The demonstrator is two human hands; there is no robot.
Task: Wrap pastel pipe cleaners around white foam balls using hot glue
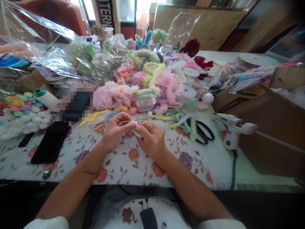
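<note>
From your left hand (116,127), the phone (50,143) lies at 9 o'clock, and you can cross the bare surface (82,148) between. At 12 o'clock the heap of lace and trims (143,86) walls off the far side. From your right hand (152,138), fuzzy green strips (188,124) and scissors (205,132) block 3 o'clock, with the glue gun (232,128) and its cord (233,168) beyond. From 5 to 7 o'clock the cloth lies open to the near edge.

Only one view here, worn on the person's head, facing forward and down across the table (114,165). It sits close above the left hand (116,127) and right hand (152,140) (the far wall shows too).
</note>
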